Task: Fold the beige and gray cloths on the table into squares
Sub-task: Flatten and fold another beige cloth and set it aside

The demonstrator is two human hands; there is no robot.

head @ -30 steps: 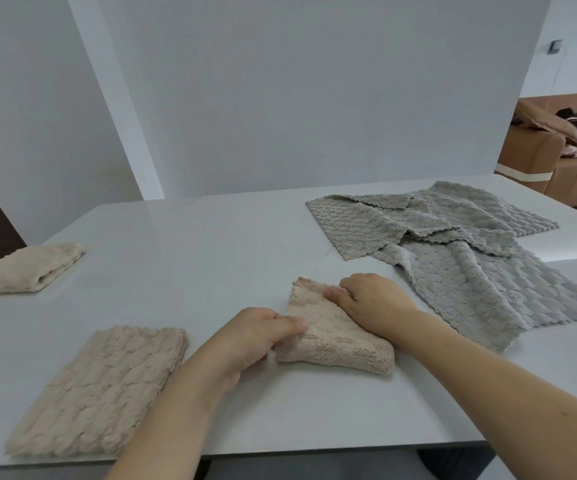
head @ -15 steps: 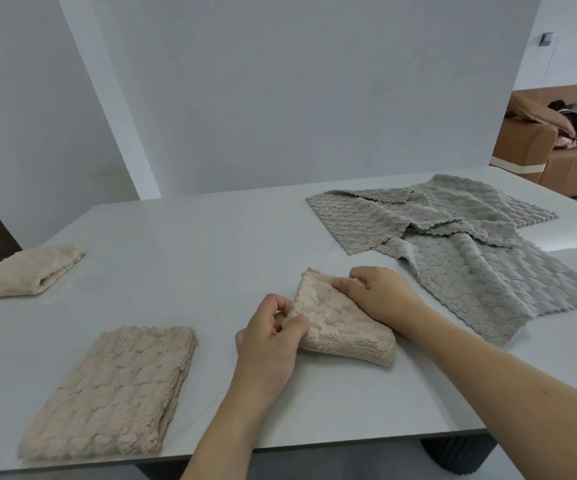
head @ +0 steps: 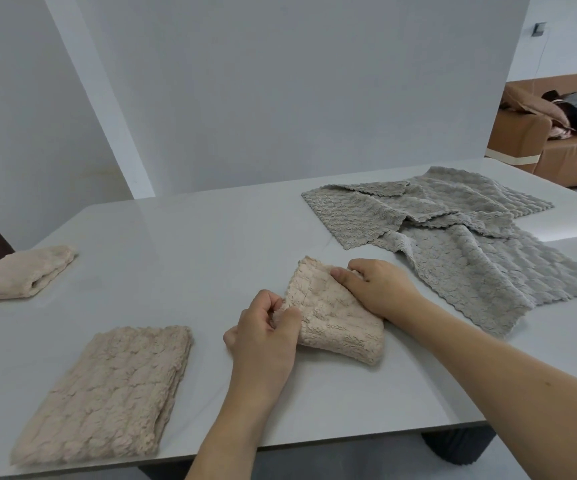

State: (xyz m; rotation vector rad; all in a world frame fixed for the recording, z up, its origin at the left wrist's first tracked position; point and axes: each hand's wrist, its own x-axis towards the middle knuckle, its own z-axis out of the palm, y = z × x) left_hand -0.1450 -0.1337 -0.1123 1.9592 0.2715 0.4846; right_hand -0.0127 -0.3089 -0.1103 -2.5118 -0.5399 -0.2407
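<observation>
The left hand (head: 262, 337) has its grip clamped on the near-left corner of the small beige cloth (head: 335, 317), thumb on top and fingers curled under the edge, the corner pinched up a little off the tabletop (head: 210, 237). The right hand (head: 375, 287) grips the far-right side of the same cloth, fingers curled over the edge and knuckles up; whether the thumb is tucked beneath cannot be told. Between the 2 hands the cloth lies already doubled into a thick, roughly square packet, resting on the tabletop just in front of the person.

This cloth looks plush, light and limp. It will sag wherever it is not supported and its layers will slide on each other, so corners and doubled edges are the places to hold, with all layers pinched together. The smooth tabletop looks slippery, so the packet may skate if pushed rather than pressed. Nothing here is fragile.

Left of the left hand, near the front edge, lies 1 folded beige cloth (head: 110, 393), flat and rectangular. Farther left and away from the person sits another folded beige cloth (head: 20, 275). Just beyond the right hand, and close to it, the gray cloths (head: 453, 244) lie spread and overlapping, not yet folded; I judge the beige part nearly done and the gray part still to do.
</observation>
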